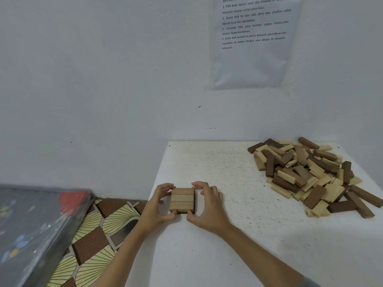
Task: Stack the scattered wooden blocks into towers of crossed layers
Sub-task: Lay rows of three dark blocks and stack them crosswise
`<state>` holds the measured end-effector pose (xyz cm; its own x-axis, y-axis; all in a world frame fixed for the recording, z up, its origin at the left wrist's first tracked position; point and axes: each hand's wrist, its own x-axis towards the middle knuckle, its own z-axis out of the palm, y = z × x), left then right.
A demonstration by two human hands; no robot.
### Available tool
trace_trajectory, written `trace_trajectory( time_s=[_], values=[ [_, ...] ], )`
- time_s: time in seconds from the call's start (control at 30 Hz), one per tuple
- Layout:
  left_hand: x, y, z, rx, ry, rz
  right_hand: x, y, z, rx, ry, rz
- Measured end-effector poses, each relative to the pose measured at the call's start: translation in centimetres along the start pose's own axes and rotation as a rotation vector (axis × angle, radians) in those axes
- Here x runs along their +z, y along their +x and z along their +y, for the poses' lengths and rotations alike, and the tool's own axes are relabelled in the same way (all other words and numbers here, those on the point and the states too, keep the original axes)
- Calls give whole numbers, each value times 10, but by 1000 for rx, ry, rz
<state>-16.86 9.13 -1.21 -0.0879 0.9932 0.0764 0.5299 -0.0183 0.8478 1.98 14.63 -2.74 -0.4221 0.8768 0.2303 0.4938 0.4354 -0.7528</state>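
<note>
Stack of blocks sits at the near left edge of the table, three light pieces over a darker layer. Left hand and right hand both pinch it, thumbs near, fingers far. Loose pile lies far right.

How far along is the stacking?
Barely begun. Done: one low stack near the left edge of the table, three blocks on top, darker wood beneath. In hand: left hand and right hand both grip its sides, apparently squaring it. Left: nearly everything, the big pile lies loose at the far right.
</note>
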Motion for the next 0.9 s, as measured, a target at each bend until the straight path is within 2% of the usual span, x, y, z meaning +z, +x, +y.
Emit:
trace_trajectory(
  time_s=[0.47,0.63,0.8,0.9],
  values=[
    [-1,-5,-1,-42,-87,-12,-1,-1,1,-16,-14,-16],
    [-4,-10,-4,-48,-24,-24,-1,-6,6,-22,-27,-72],
    [8,-15,-1,-115,272,-62,4,-13,3,37,-156,-117],
    [15,-13,-6,-79,464,-62,12,-17,-2,44,-278,-150]
  ],
)
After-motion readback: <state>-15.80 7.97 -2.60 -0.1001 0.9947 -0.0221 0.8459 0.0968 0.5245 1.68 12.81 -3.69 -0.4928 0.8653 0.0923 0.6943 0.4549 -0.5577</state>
